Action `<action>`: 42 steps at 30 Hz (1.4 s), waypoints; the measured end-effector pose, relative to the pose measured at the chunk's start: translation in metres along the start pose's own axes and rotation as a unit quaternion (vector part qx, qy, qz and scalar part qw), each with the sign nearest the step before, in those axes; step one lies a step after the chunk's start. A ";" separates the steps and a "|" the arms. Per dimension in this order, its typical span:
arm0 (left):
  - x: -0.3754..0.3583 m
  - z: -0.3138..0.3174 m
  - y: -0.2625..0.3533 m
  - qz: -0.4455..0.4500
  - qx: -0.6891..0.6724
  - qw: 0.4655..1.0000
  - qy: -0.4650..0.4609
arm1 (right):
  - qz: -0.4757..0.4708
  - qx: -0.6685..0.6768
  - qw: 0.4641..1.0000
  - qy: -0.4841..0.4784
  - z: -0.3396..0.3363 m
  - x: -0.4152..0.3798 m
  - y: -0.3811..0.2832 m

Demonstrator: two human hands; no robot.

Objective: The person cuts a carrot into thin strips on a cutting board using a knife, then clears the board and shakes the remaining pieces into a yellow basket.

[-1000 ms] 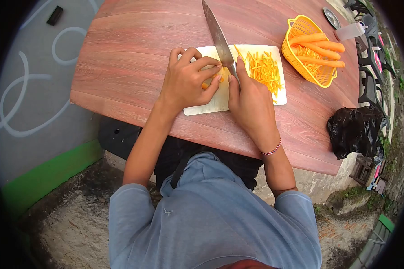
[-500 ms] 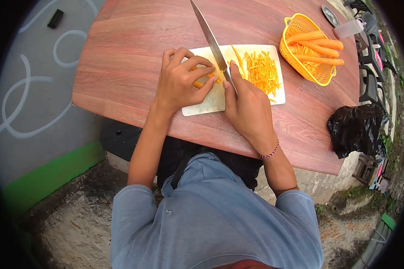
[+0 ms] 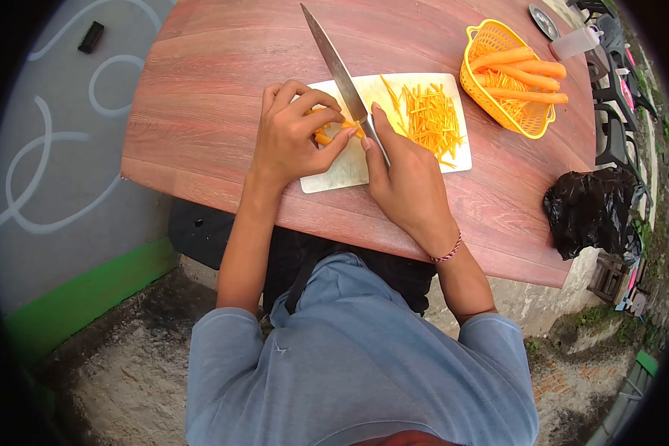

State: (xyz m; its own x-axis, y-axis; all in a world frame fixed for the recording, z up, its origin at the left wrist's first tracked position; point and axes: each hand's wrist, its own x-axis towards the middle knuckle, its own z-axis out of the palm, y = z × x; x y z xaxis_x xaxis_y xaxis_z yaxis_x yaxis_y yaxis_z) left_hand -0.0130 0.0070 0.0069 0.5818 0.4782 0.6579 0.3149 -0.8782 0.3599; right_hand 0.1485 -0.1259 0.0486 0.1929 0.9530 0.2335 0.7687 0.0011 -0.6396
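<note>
My left hand (image 3: 297, 134) holds orange carrot pieces (image 3: 322, 137) over the left half of a white cutting board (image 3: 338, 177), its fingers curled round them. In my right hand (image 3: 409, 175) is the handle of a large knife (image 3: 334, 63), whose blade points up and to the left, past the board's far edge. The heel of the blade is close to the carrot pieces by my left fingertips. Thin carrot strips (image 3: 432, 119) lie heaped on the right half of the board.
Whole carrots and shreds fill a yellow basket (image 3: 507, 117) at the right of the wooden table (image 3: 223, 97). Beyond it are a metal plate (image 3: 544, 22) and a plastic bottle (image 3: 572, 44). A black plastic bag (image 3: 587, 212) is at the table's right edge, with chairs behind.
The knife has shifted slightly left with my right hand, bringing its heel nearer my left fingertips. My left hand has moved a little left.
</note>
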 end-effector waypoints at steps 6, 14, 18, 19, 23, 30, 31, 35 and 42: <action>0.000 -0.002 0.000 -0.011 -0.046 0.997 -0.053 | 0.055 -0.020 0.997 -0.054 -0.005 0.002 -0.003; 0.003 0.002 0.009 -0.029 -0.025 0.999 -0.037 | 0.064 0.000 0.997 -0.049 -0.017 0.005 0.001; 0.001 0.006 0.008 -0.002 -0.021 0.998 -0.055 | 0.062 0.008 0.997 -0.043 -0.017 0.005 0.001; 0.000 0.007 0.008 -0.006 -0.024 0.998 -0.055 | 0.066 0.011 0.997 -0.045 -0.017 0.005 0.001; -0.001 0.008 0.007 -0.005 -0.027 0.998 -0.050 | 0.070 0.016 0.997 -0.041 -0.017 0.006 0.001; 0.001 0.005 0.008 0.010 -0.010 0.999 -0.052 | 0.083 -0.010 0.996 -0.027 -0.018 0.007 0.007; 0.000 0.006 0.008 0.004 -0.014 0.998 -0.053 | 0.084 -0.029 0.996 -0.013 -0.018 0.007 0.010; 0.000 0.010 0.010 -0.022 -0.040 0.998 -0.040 | 0.104 -0.081 0.991 0.022 -0.027 0.009 0.014; -0.001 0.016 0.011 -0.018 -0.005 0.999 -0.030 | 0.125 0.015 0.992 -0.003 -0.038 0.009 0.009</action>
State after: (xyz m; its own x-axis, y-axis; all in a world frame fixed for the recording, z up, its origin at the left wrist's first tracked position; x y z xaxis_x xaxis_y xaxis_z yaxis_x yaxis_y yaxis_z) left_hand 0.0015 -0.0029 -0.0002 0.6137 0.5082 0.6042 0.3295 -0.8603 0.3890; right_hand 0.1803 -0.1284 0.0729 0.3712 0.9266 0.0609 0.6794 -0.2263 -0.6980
